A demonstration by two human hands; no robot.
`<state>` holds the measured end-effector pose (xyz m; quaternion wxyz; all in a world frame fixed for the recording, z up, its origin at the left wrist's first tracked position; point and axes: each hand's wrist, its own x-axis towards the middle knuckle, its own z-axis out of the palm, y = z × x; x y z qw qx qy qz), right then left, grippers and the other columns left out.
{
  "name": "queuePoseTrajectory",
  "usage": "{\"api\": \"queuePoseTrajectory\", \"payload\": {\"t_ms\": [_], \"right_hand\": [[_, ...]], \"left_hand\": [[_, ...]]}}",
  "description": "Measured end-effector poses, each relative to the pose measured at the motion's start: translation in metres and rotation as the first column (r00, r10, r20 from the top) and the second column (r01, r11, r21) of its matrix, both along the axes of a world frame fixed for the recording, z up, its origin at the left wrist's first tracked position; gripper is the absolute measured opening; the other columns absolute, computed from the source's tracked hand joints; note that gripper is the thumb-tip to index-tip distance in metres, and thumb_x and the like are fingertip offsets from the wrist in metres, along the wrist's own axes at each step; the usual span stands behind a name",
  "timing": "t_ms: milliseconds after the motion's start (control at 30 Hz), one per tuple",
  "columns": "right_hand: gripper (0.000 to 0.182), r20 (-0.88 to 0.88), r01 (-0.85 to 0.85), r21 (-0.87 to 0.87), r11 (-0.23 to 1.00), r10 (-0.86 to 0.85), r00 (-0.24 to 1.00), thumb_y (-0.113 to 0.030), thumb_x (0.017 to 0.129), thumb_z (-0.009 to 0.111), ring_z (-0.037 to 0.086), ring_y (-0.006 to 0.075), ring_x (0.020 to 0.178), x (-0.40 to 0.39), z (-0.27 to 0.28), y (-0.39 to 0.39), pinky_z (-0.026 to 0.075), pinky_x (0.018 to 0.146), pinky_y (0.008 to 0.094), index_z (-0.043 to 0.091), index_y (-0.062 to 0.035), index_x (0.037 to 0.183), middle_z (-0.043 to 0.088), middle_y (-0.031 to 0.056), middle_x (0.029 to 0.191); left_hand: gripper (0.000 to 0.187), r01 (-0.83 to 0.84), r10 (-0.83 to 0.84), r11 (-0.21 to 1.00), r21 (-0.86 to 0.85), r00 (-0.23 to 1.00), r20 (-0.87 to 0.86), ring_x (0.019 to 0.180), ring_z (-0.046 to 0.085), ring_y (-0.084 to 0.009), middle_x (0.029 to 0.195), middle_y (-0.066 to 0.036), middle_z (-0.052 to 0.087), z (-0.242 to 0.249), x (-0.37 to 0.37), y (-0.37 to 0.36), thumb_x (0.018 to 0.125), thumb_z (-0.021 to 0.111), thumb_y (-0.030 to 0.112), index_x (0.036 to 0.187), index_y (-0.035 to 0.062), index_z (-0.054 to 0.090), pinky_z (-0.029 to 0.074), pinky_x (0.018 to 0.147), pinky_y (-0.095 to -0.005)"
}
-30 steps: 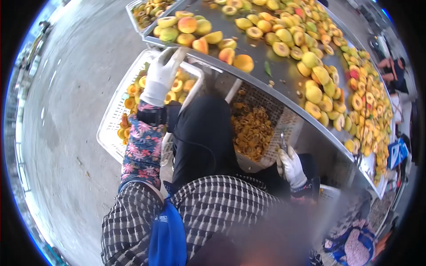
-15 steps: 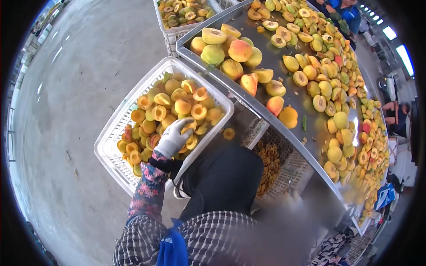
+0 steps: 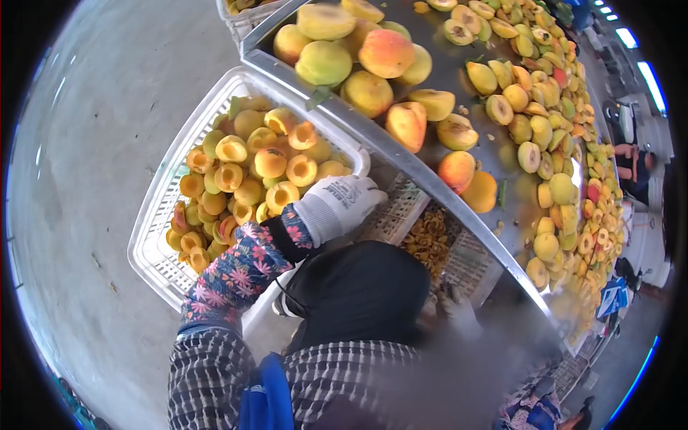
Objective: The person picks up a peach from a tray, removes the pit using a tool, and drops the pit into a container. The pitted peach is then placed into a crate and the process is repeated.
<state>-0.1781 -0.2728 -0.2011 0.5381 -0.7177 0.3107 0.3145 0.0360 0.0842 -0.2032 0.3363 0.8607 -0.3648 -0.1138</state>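
Observation:
My left hand point(image 3: 340, 206), in a white glove, is over the near right edge of a white basket point(image 3: 154, 240) of halved yellow-orange fruit point(image 3: 247, 190). Its fingers are curled together; whatever they hold is hidden. Low at the centre right, my right hand point(image 3: 460, 312) appears gloved, dim and partly blurred, beside a lower crate point(image 3: 481, 269) with small brown-orange pieces point(image 3: 428, 240). Whole and halved fruit point(image 3: 387, 54) lies on the metal table point(image 3: 430, 183).
The metal table's raised rim runs diagonally between the basket and the fruit heap point(image 3: 545, 136). Another crate point(image 3: 247, 20) stands at the top. My knee point(image 3: 365, 290) is beside the basket. Part of a person point(image 3: 634, 168) shows at the far right.
My left hand has moved right from the fruit in the basket to its near right edge. The view has shifted, so basket and table sit further left and higher.

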Motion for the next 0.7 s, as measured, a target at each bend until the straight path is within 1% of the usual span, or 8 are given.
{"api": "queuePoseTrajectory", "payload": {"t_ms": [100, 200, 233, 333, 467, 533, 600, 700], "right_hand": [[0.014, 0.303, -0.259, -0.278, 0.925, 0.340, 0.890, -0.018, 0.095, 0.052, 0.053, 0.0239, 0.052, -0.019, -0.027, -0.018, 0.043, 0.050, 0.0366, 0.057, -0.0071, 0.103, 0.054, 0.0101, 0.063], [0.022, 0.259, -0.556, -0.603, 0.572, 0.800, 0.542, -0.023, 0.095, 0.049, 0.058, 0.0313, 0.062, -0.038, -0.038, -0.042, 0.046, 0.059, 0.0424, 0.058, -0.0078, 0.108, 0.056, 0.0166, 0.070], [0.025, 0.260, -0.517, -0.716, 0.470, 0.866, 0.427, -0.027, 0.095, 0.049, 0.060, 0.0322, 0.066, -0.036, -0.048, -0.039, 0.046, 0.061, 0.0430, 0.058, -0.0078, 0.109, 0.057, 0.0181, 0.072], [0.035, 0.262, -0.502, -0.492, 0.711, 0.671, 0.694, -0.038, 0.093, 0.053, 0.060, 0.0318, 0.069, -0.019, -0.015, -0.014, 0.045, 0.062, 0.0433, 0.055, -0.0055, 0.107, 0.058, 0.0178, 0.075], [0.039, 0.513, -0.385, -0.652, 0.653, 0.754, 0.411, -0.042, 0.093, 0.055, 0.059, 0.0304, 0.068, -0.015, -0.012, -0.016, 0.045, 0.062, 0.0417, 0.053, -0.0046, 0.105, 0.058, 0.0159, 0.073], [0.040, -0.004, -0.347, -0.079, 0.935, 0.348, 0.938, -0.039, 0.093, 0.054, 0.061, 0.0354, 0.074, 0.002, 0.012, -0.006, 0.047, 0.067, 0.0435, 0.053, -0.0040, 0.113, 0.060, 0.0198, 0.081], [0.043, 0.305, -0.441, -0.240, 0.865, 0.498, 0.812, -0.039, 0.094, 0.053, 0.061, 0.0389, 0.079, -0.015, -0.019, -0.015, 0.048, 0.071, 0.0450, 0.051, -0.0041, 0.120, 0.059, 0.0233, 0.084], [0.050, 0.320, -0.422, -0.207, 0.883, 0.469, 0.824, -0.040, 0.095, 0.051, 0.061, 0.0425, 0.086, -0.013, -0.005, -0.020, 0.048, 0.078, 0.0463, 0.047, -0.0043, 0.130, 0.059, 0.0296, 0.087]], "left_hand": [[0.024, 0.054, -0.118, 0.972, 0.228, 0.954, 0.277, 0.093, 0.060, -0.0329, 0.106, -0.016, 0.062, -0.018, 0.009, -0.026, 0.089, 0.053, 0.019, 0.107, 0.0062, 0.063, 0.049, 0.080, -0.0391], [0.026, 0.087, -0.191, 0.968, 0.235, 0.862, 0.468, 0.095, 0.059, -0.0328, 0.106, -0.020, 0.062, -0.063, 0.007, -0.057, 0.087, 0.053, 0.017, 0.105, 0.0019, 0.064, 0.047, 0.082, -0.0451], [0.029, 0.128, -0.355, 0.879, 0.458, 0.819, 0.451, 0.093, 0.060, -0.0324, 0.104, -0.019, 0.063, -0.079, 0.011, -0.068, 0.085, 0.055, 0.017, 0.109, 0.0022, 0.064, 0.048, 0.080, -0.0430], [0.037, 0.253, -0.710, 0.496, 0.830, 0.668, 0.221, 0.089, 0.062, -0.0317, 0.100, -0.017, 0.066, -0.117, 0.019, -0.094, 0.082, 0.058, 0.016, 0.116, 0.0029, 0.064, 0.050, 0.077, -0.0389], [0.037, 0.297, -0.638, 0.587, 0.754, 0.742, 0.204, 0.088, 0.063, -0.0321, 0.099, -0.017, 0.066, -0.093, 0.037, -0.119, 0.081, 0.058, 0.016, 0.116, 0.0036, 0.064, 0.050, 0.077, -0.0388], [0.037, 0.307, -0.575, 0.652, 0.693, 0.797, 0.187, 0.088, 0.063, -0.0323, 0.099, -0.017, 0.066, -0.080, 0.040, -0.119, 0.081, 0.058, 0.016, 0.116, 0.0039, 0.063, 0.050, 0.077, -0.0388], [0.038, 0.301, -0.539, 0.679, 0.670, 0.824, 0.176, 0.088, 0.063, -0.0325, 0.099, -0.017, 0.066, -0.068, 0.048, -0.123, 0.081, 0.059, 0.016, 0.117, 0.0042, 0.063, 0.051, 0.077, -0.0387], [0.038, 0.295, -0.493, 0.707, 0.643, 0.857, 0.149, 0.087, 0.063, -0.0329, 0.098, -0.018, 0.066, -0.059, 0.056, -0.126, 0.081, 0.059, 0.017, 0.117, 0.0047, 0.063, 0.051, 0.077, -0.0387]]}}
